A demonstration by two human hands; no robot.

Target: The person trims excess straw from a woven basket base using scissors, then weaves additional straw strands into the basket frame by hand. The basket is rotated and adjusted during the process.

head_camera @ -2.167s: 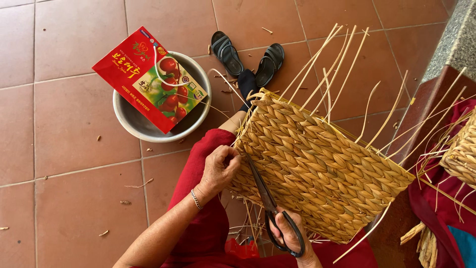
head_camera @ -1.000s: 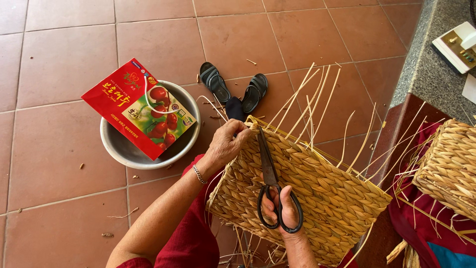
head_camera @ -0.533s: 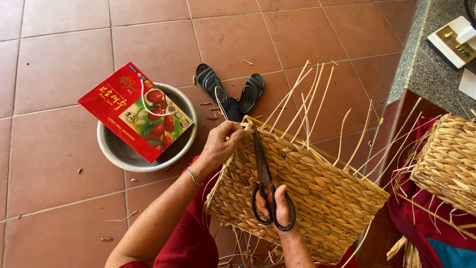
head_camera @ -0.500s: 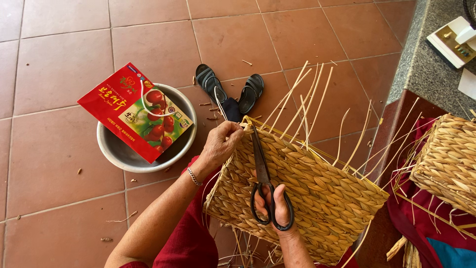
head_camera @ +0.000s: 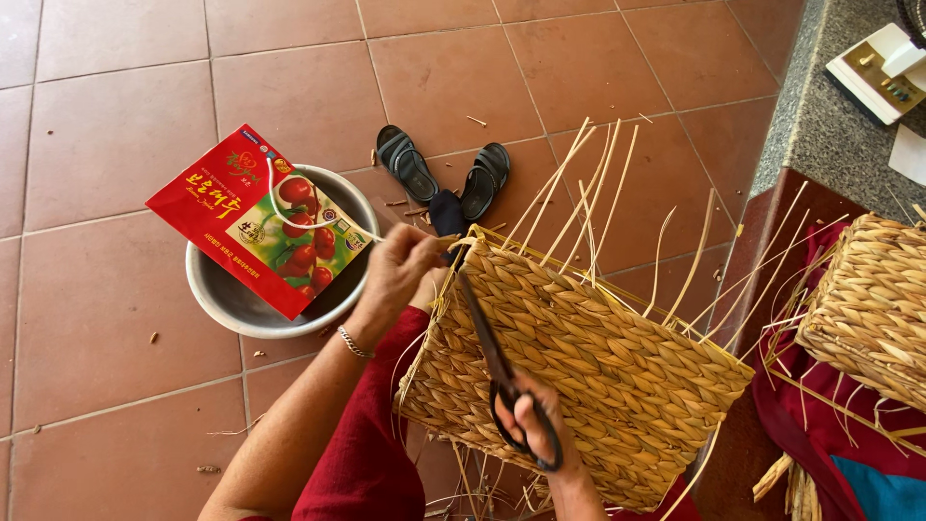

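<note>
The right hand point(head_camera: 536, 425) holds black scissors point(head_camera: 502, 371) with its fingers through the handles, blades lying across the woven basket point(head_camera: 598, 357). The left hand point(head_camera: 395, 275) pinches a loose straw at the basket's top corner. The basket rests on the person's lap, made of thick golden braided straw, with many thin uncut stalks point(head_camera: 598, 188) sticking out from its upper edge.

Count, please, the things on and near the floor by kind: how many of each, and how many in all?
Woven straw baskets: 2
Black sandals: 2
Black-handled scissors: 1
Round grey metal basin: 1
Red paper bag with fruit picture: 1
Total: 7
</note>
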